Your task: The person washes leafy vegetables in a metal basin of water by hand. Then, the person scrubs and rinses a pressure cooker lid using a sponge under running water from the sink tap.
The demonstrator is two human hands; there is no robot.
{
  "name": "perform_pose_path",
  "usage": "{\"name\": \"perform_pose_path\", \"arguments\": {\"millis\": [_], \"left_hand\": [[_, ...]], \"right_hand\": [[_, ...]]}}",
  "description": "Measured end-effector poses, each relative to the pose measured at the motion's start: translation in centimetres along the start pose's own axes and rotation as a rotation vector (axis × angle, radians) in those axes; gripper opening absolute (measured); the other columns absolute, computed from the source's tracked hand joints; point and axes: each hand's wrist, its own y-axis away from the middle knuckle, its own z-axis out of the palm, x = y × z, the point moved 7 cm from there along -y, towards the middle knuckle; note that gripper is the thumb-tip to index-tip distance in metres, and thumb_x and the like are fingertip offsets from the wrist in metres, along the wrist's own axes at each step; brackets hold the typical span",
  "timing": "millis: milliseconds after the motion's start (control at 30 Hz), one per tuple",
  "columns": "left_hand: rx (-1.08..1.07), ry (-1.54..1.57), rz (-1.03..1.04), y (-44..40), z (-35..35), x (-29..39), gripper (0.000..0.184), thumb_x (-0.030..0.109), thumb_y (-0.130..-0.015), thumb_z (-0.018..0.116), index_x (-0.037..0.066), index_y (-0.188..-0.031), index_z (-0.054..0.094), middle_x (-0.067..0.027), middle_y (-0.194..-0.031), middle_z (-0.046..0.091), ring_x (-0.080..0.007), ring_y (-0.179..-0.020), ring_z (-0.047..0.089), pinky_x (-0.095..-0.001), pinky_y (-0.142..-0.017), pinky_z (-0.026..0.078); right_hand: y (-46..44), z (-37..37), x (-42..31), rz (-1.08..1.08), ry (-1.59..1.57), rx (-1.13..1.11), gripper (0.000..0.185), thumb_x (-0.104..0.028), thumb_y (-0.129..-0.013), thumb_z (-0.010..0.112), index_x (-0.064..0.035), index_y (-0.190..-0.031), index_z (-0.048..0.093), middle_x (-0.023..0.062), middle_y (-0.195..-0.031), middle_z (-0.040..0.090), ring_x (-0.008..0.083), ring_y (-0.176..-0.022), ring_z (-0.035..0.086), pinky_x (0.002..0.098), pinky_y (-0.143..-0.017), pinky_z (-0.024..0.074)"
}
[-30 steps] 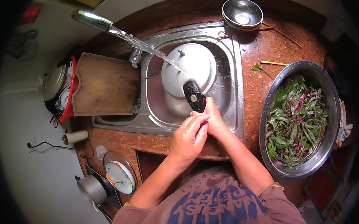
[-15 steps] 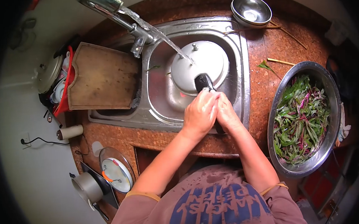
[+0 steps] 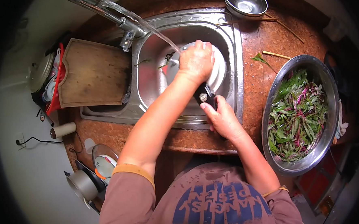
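In the sink basin (image 3: pixel 149 69) sits a round silver pressure cooker lid (image 3: pixel 221 65), its black handle (image 3: pixel 203 95) pointing toward me. My right hand (image 3: pixel 222 118) is closed around that handle, thumb on top. Across the lid's upper face lies my left hand (image 3: pixel 196 62), fingers bent and close together; whatever is under them is hidden. A stream of water (image 3: pixel 155 30) from the faucet (image 3: pixel 118 21) lands beside my left hand. Bits of green leaf (image 3: pixel 143 62) stick to the basin.
A wooden cutting board (image 3: pixel 94 72) covers the left basin, beside a red basket (image 3: pixel 57 88) of dishes. Stacked steel bowls (image 3: pixel 246 3) and chopsticks (image 3: pixel 291 31) lie at the back right. A large metal basin (image 3: pixel 266 134) of leafy greens (image 3: pixel 299 122) stands right.
My left hand has left the handle and moved up onto the lid. My right hand stays on the handle, slightly lower. The view has shifted a little.
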Motion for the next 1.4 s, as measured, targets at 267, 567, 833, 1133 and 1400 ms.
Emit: {"name": "perform_pose_path", "arguments": {"millis": [267,567,833,1133,1400], "left_hand": [[-0.04,0.123,0.101,0.9,-1.6,-2.1,0.021,0.03,-0.09,0.057,0.01,-0.087,0.065,-0.0126,-0.089,0.06,-0.0328,-0.078,0.065,-0.046,-0.069,0.054],[-0.098,0.344,0.424,7.3,-3.5,1.1,0.013,0.024,-0.082,0.069,0.013,-0.086,0.067,-0.0042,-0.078,0.057,-0.0239,-0.068,0.063,-0.0364,-0.057,0.051],[-0.081,0.35,0.253,7.9,-3.2,0.2,0.026,0.024,-0.082,0.071,0.018,-0.107,0.07,-0.0051,-0.078,0.056,-0.0235,-0.07,0.062,-0.036,-0.058,0.052],[-0.142,0.965,-0.616,10.1,5.2,-9.0,0.027,0.021,-0.085,0.065,0.007,-0.109,0.066,-0.0137,-0.09,0.067,-0.0247,-0.078,0.065,-0.0354,-0.069,0.052],[-0.37,0.389,-0.863,12.3,14.6,-16.7,0.051,0.036,-0.08,0.071,0.005,-0.118,0.058,-0.0216,-0.117,0.062,-0.034,-0.103,0.064,-0.046,-0.087,0.051]], "right_hand": [[-0.6,1.6,0.1,-0.1,0.149,-0.046,0.054,-0.036,-0.086,0.068,0.0059,-0.115,0.048,0.0274,-0.089,0.065,0.043,-0.088,0.065,0.0475,-0.079,0.0494],[-2.4,1.6,0.7,-0.066,-0.074,-0.018,0.039,-0.024,-0.086,0.065,0.0036,-0.107,0.047,0.016,-0.067,0.062,0.0258,-0.052,0.065,0.0382,-0.051,0.052],[-2.8,0.5,0.8,-0.101,0.109,0.068,0.052,-0.031,-0.085,0.069,0.0044,-0.114,0.046,0.0293,-0.085,0.066,0.0448,-0.085,0.066,0.0487,-0.073,0.0516],[-3.1,0.1,2.5,-0.036,0.201,0.162,0.062,-0.028,-0.082,0.071,0.0106,-0.12,0.04,0.034,-0.093,0.064,0.048,-0.09,0.064,0.0498,-0.08,0.0502],[-2.7,0.0,2.0,-0.007,0.314,0.185,0.066,-0.019,-0.084,0.067,0.0126,-0.127,0.029,0.0363,-0.09,0.063,0.051,-0.089,0.062,0.053,-0.08,0.0499]]}}
